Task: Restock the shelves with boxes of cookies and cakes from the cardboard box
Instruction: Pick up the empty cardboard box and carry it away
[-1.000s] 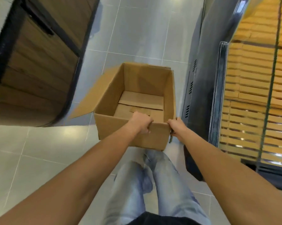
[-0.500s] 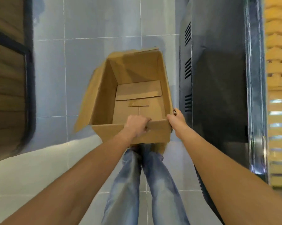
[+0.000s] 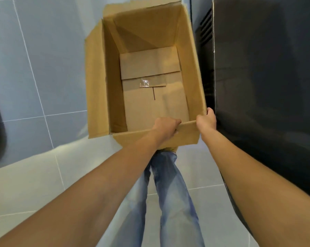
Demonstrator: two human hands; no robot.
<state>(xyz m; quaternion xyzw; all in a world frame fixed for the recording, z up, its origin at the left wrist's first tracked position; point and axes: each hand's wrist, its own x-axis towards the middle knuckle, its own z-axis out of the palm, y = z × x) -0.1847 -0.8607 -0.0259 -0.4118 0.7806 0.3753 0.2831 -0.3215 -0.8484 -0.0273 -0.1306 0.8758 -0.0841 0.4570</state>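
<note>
Cardboard box (image 3: pixel 97 86) is open on top, bare bottom flaps showing, held above the tiled floor (image 3: pixel 34 68). Left hand (image 3: pixel 165 128) curls over the box's near rim, right hand (image 3: pixel 206 120) grips its near right corner. There's a dark cabinet (image 3: pixel 266 86) just right of the box.

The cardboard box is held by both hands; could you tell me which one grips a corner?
The right hand, at the near right corner of the cardboard box; the left hand grips the near rim towards its middle.
</note>
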